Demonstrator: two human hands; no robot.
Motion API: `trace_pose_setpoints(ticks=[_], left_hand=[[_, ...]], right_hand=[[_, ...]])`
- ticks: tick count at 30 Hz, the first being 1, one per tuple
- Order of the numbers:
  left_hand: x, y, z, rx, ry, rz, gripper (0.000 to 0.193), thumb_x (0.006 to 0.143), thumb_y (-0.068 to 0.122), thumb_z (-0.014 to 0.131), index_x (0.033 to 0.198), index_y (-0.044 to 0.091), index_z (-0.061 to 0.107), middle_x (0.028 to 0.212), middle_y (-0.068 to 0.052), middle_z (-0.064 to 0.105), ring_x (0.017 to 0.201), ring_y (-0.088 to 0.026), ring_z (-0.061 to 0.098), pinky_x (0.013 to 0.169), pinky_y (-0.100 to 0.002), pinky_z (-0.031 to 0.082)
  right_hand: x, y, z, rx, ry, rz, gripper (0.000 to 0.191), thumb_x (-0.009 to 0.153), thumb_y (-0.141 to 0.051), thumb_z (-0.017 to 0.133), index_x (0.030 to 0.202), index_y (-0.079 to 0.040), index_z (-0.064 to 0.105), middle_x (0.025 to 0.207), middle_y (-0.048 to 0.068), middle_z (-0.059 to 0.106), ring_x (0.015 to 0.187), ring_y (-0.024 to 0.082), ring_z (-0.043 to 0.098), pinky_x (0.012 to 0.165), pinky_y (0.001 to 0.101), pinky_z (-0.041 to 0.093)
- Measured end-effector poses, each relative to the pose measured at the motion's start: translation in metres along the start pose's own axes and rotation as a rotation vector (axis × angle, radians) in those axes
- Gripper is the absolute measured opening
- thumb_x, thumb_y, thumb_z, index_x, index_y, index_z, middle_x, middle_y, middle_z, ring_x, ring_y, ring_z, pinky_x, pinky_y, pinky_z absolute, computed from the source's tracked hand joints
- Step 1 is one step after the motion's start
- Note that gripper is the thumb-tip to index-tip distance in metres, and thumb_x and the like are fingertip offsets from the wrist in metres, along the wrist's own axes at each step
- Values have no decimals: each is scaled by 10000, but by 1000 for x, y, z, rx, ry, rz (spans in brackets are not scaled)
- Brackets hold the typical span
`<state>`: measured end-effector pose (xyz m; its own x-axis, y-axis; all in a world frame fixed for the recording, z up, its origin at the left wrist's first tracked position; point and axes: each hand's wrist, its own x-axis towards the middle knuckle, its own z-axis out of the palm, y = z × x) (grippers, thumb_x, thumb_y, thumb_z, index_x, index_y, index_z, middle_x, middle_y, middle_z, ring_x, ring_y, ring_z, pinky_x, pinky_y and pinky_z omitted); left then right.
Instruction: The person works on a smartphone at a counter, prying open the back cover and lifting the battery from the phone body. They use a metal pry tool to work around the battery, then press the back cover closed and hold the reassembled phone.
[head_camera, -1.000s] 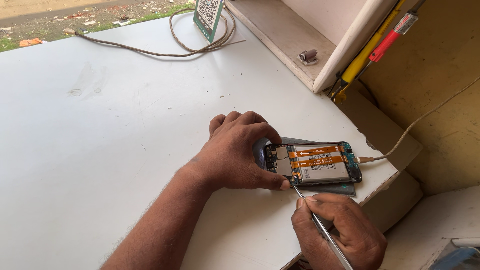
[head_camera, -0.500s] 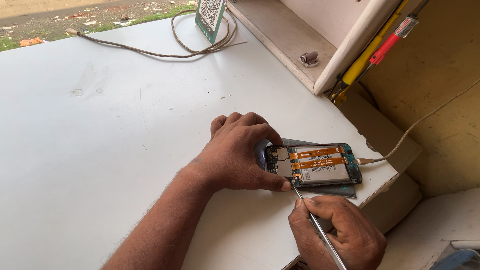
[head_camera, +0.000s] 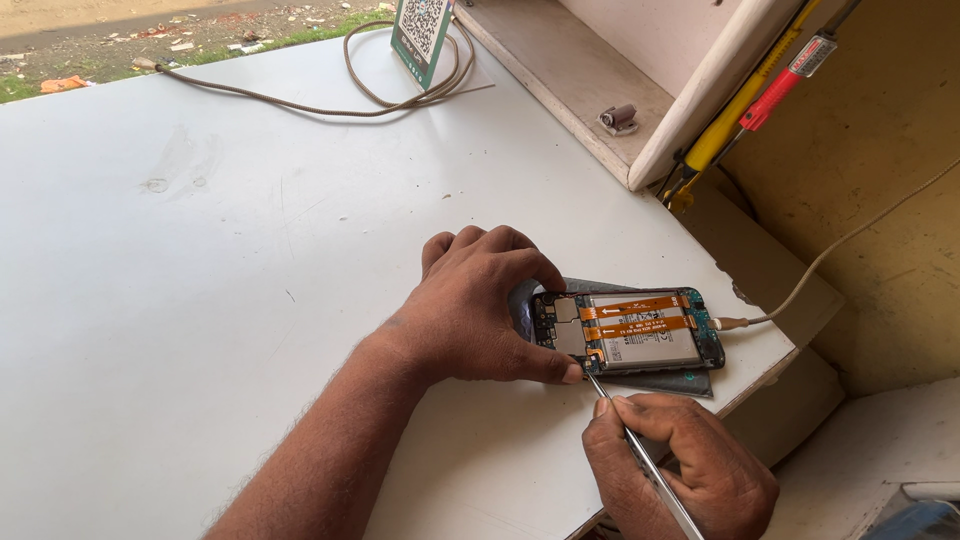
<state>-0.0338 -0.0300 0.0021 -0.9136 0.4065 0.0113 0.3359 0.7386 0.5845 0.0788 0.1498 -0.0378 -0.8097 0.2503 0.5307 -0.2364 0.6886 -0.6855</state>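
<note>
The left hand (head_camera: 475, 310) covers the end of the opened black smartphone with orange ribbon cables (head_camera: 630, 330); the right hand (head_camera: 680, 470) pinches thin metal tweezers (head_camera: 625, 425), their far end cut off; a green-edged code sign (head_camera: 420, 35) stands at the white table's (head_camera: 200, 250) back edge.

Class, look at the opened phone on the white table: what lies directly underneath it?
Under the opened phone a flat grey sheet shows, its corners jutting out along the near edge and behind the left hand. The phone covers its middle, so its full shape stays hidden. The white table carries both.
</note>
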Motion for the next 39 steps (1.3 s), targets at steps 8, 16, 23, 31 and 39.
trace_pose_setpoints(ticks=[8,16,23,31,39], left_hand=[[-1,-1,0,-3,1,0,802,435,634,934,1107,236,746,1221,-21,607,1281,-215,482,1217,-447,189],[0,-1,1,6,8,3,811,433,627,942,1114,234,743,1229,-27,598,1272,-224,480,1214,-454,178],[-1,-1,2,-5,12,5,807,428,621,941,1109,235,745,1226,-22,603,1266,-219,487,1216,-452,181],[0,-2,2,-5,20,21,806,427,624,941,1105,233,748,1217,-23,612,1272,-221,489,1213,-450,193],[0,-1,1,1,16,16,801,428,613,945,1104,229,750,1216,-26,611,1262,-223,492,1210,-452,191]], right_hand=[[0,2,-2,33,-39,88,107,748,-17,848,805,-13,758,780,117,784,685,123,768,584,266,608],[0,2,-2,19,-29,82,106,752,-22,849,795,-15,752,779,114,783,698,122,773,596,267,613],[2,3,-3,9,-57,34,109,745,-24,847,783,-27,745,794,109,788,697,120,776,583,267,615],[1,1,-3,5,-47,74,104,745,-30,854,777,-27,755,766,105,788,668,111,761,582,265,606],[1,1,-2,54,-36,118,91,758,-27,848,800,-27,768,797,104,795,693,104,752,613,257,601]])
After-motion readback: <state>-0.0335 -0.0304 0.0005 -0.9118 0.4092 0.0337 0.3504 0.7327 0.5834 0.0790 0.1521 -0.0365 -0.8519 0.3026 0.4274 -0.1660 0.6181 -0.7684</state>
